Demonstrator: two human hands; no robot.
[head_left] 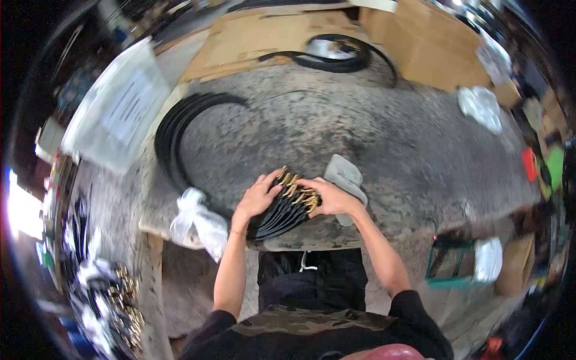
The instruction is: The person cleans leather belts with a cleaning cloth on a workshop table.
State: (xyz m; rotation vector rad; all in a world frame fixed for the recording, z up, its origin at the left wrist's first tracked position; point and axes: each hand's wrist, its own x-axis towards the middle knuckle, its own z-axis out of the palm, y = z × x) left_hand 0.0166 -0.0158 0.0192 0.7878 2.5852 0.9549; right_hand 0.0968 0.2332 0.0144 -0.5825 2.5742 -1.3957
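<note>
A bundle of black hoses with brass end fittings lies at the front edge of the worktable. My left hand is curled against the left side of the bundle, close to the fittings. From the right, my right hand wraps round the brass ends. The hoses curve away to the left into a large black coil. A pale grey cloth lies just behind my right hand. Clear plastic wrap is bunched round the hoses left of my left wrist.
Another black hose coil rests at the back beside cardboard and a large carton. A white sack with a printed sheet stands at the left. Plastic bags lie at the right; more brass-ended hoses hang lower left.
</note>
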